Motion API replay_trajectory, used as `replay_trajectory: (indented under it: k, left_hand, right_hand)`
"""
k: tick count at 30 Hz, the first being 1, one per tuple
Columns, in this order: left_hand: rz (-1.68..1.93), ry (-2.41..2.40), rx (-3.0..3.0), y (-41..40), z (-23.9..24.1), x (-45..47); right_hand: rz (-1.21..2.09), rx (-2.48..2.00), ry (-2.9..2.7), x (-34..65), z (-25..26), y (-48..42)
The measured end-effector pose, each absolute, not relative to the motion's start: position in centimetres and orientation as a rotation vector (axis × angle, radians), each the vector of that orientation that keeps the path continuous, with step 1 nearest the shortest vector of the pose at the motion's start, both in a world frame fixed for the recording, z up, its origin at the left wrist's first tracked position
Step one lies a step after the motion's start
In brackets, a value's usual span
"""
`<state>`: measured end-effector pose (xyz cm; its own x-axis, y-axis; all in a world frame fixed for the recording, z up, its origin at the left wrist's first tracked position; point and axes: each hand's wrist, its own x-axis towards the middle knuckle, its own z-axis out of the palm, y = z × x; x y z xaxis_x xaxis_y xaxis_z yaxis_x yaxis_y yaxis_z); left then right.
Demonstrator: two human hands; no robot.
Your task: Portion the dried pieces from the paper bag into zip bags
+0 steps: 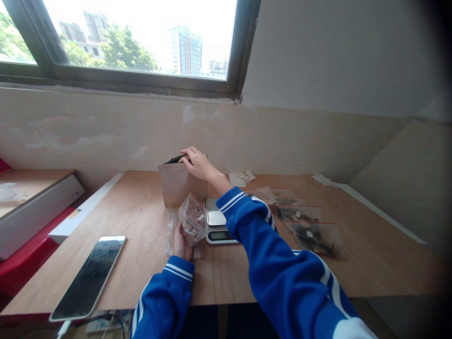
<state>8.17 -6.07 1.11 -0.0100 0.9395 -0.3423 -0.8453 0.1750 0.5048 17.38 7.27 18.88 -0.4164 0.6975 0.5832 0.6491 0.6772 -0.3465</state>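
Observation:
A clear zip bag point(193, 219) with a small white label is in my left hand point(181, 242), whose fingers wrap round its lower left side. More clear plastic point(172, 226) lies beside that hand. My right hand point(197, 165) reaches over the mouth of an upright brown box-like paper bag point(181, 184). Its fingers curl at the dark opening, and what they hold, if anything, I cannot make out. Just right of the zip bag sits a small digital scale point(219, 235) with a metal plate, partly covered by my right sleeve.
Several red-topped zip bags with dark contents point(314, 235) lie on the right of the wooden table point(226, 278). A charging phone point(90, 278) rests at the front left. Crumpled white paper point(246, 176) is at the back, near the wall.

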Motion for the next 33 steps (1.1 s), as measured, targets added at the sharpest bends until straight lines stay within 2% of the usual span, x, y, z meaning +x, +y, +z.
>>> replay_trajectory:
  k: [12, 33]
  left_hand:
    - [1.416, 0.703, 0.143, -6.3, 1.6, 8.3]
    - [1.443, 0.728, 0.156, -6.6, 2.5, 8.6]
  right_hand:
    - [0.054, -1.201, -2.159, 17.2, 20.0, 6.1]
    - [-0.006, -1.222, -2.222, 18.2, 21.3, 4.5]
